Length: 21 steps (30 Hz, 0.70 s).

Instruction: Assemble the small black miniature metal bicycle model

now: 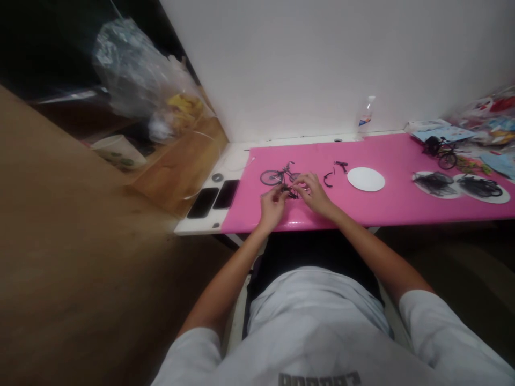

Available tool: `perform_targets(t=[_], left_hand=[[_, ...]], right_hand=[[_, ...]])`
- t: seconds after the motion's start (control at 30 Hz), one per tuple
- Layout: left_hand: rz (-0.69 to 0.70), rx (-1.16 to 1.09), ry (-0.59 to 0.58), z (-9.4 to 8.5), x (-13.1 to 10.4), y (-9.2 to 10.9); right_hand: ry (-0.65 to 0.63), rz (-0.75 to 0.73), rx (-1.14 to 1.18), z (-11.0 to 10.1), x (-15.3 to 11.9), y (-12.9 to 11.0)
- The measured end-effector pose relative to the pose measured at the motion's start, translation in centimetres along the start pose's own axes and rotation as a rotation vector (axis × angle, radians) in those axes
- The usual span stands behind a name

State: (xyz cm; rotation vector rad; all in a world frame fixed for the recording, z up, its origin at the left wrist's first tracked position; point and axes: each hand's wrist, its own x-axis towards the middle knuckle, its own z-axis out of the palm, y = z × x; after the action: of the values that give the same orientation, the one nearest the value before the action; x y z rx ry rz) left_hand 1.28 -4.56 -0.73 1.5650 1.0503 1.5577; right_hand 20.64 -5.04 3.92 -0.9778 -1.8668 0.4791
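Observation:
My left hand (272, 205) and my right hand (314, 194) meet over the pink tabletop, fingers pinched around a small dark part (293, 194) whose kind I cannot make out. Just beyond my fingers lies a miniature black bicycle (272, 177), its far wheel partly covered by my right hand. To the right of that hand are a curved black piece (328, 180) and a short black piece (341, 166). A white oval plate (366, 179) lies farther right.
Two white plates with black parts (436, 184) (483, 188) sit at the right, below another small bicycle (440, 151). Plastic packets (491, 123) crowd the far right. A clear bottle (366, 117) stands by the wall. Two dark phone-like slabs (203, 202) (226, 194) lie left.

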Motion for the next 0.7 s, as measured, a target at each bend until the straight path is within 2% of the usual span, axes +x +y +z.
perform_targets(t=[0.4, 0.7], left_hand=[[-0.038, -0.101, -0.081, 0.9, -0.3, 3.3], [-0.035, -0.06, -0.073, 0.8, -0.5, 3.8]], right_hand=[[0.045, -0.031, 0.145, 0.3, 0.0, -0.8], [0.069, -0.044, 0.113, -0.1, -0.1, -1.1]])
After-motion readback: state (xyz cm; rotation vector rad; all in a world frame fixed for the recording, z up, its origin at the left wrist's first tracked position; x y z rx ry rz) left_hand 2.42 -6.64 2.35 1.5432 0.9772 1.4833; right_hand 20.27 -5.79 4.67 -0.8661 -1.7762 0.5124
